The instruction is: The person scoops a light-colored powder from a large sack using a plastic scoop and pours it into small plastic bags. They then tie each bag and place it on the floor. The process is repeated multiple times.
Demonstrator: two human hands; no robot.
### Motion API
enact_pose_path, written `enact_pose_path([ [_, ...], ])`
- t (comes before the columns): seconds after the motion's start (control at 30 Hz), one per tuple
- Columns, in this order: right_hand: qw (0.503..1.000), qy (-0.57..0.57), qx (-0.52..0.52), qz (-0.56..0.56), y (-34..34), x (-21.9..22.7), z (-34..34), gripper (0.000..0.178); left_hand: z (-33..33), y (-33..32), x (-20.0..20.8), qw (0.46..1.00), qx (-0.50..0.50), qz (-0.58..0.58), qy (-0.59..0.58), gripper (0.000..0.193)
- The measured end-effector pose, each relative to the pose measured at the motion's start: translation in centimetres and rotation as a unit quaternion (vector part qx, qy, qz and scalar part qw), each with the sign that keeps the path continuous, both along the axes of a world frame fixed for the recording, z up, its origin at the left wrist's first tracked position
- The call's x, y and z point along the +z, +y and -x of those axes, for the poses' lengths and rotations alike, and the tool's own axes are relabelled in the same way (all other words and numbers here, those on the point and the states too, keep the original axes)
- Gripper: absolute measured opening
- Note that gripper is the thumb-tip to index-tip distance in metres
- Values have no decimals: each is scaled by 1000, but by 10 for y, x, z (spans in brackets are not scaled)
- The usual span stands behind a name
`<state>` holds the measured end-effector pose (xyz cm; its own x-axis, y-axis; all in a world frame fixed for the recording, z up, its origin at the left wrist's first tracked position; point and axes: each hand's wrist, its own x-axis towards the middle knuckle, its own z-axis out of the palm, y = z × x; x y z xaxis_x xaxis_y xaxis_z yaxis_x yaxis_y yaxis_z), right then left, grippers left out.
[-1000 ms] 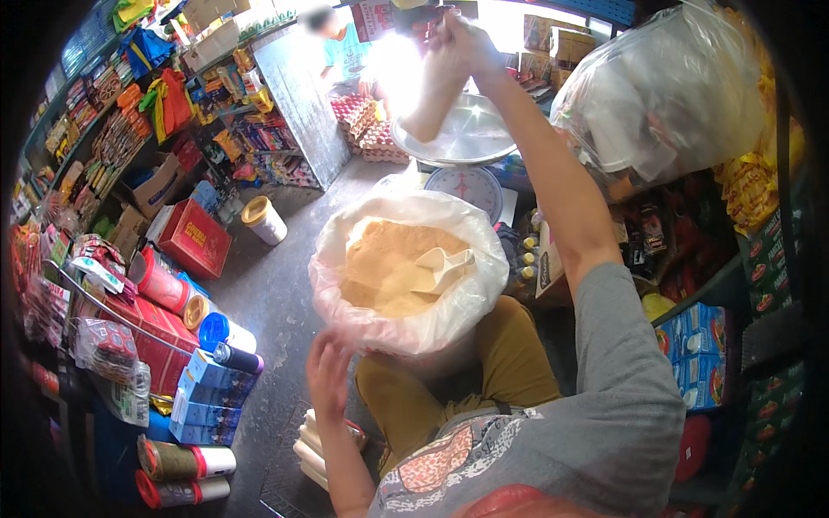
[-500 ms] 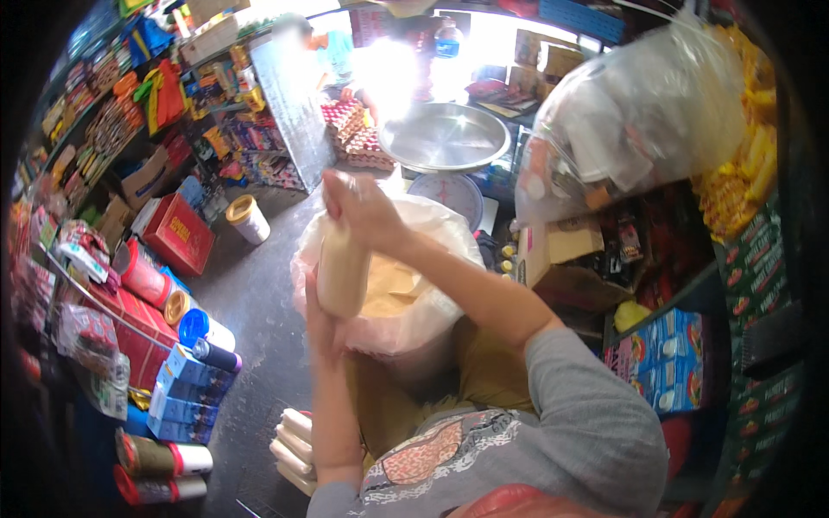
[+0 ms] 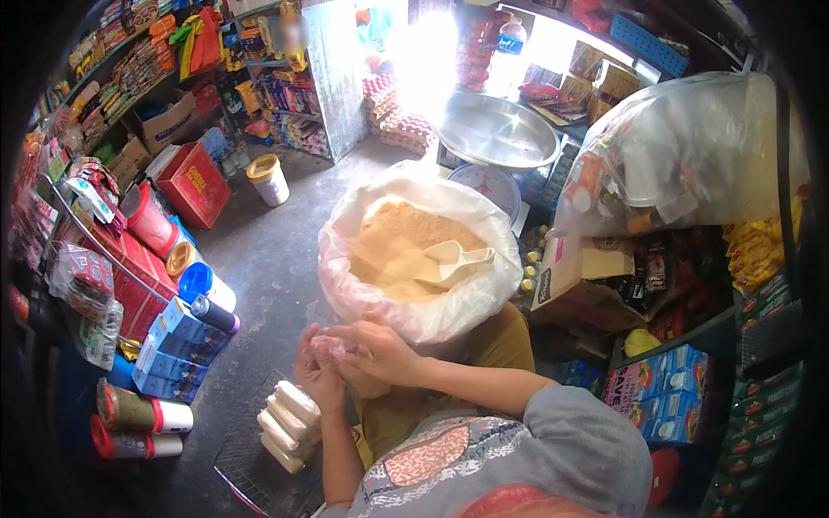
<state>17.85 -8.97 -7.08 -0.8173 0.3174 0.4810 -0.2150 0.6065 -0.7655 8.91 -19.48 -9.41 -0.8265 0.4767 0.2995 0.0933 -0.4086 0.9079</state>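
Close to my lap, my left hand (image 3: 316, 371) and my right hand (image 3: 377, 347) pinch the gathered neck of a filled plastic bag (image 3: 370, 387). Its tan body hangs under my right hand, partly hidden by it. Just beyond my hands stands a large sack (image 3: 339, 274) with a white plastic liner, full of tan, sugar-like grains (image 3: 393, 233). A white scoop (image 3: 452, 262) lies half sunk in the grains. By my left forearm, several filled, pale long bags (image 3: 290, 420) lie stacked in a wire basket (image 3: 231, 462).
Behind the sack, a round metal pan (image 3: 501, 129) sits over a dial scale (image 3: 485, 186). A big clear bag of containers (image 3: 665, 164) bulges at the right, above an open carton (image 3: 574, 274). Blue boxes (image 3: 173, 350) and a lidded tub (image 3: 268, 180) stand on the left.
The filled bag has come down from above the sack toward my lap, and both hands have drawn in to its neck. The sack's grains and the scoop now show. My view has shifted.
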Motion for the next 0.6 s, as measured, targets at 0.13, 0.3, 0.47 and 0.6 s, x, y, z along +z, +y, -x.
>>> enact_pose_path([
  [0.13, 998, 51, -7, 29, 13, 12, -1, 19, -3, 6, -3, 996, 20, 42, -76, 23],
  [0.3, 949, -73, 147, 268, 11, 38, -16, 17, 43, -13, 30, 965, -206, 58, 154, 20],
  [0.47, 979, -146, 127, -64, 28, 62, -17, 19, 70, -35, 79, 844, -406, 237, 257, 20],
  [0.6, 972, -46, 223, -60, 13, 56, -17, 15, 64, -45, 117, 743, -321, 334, 483, 17],
])
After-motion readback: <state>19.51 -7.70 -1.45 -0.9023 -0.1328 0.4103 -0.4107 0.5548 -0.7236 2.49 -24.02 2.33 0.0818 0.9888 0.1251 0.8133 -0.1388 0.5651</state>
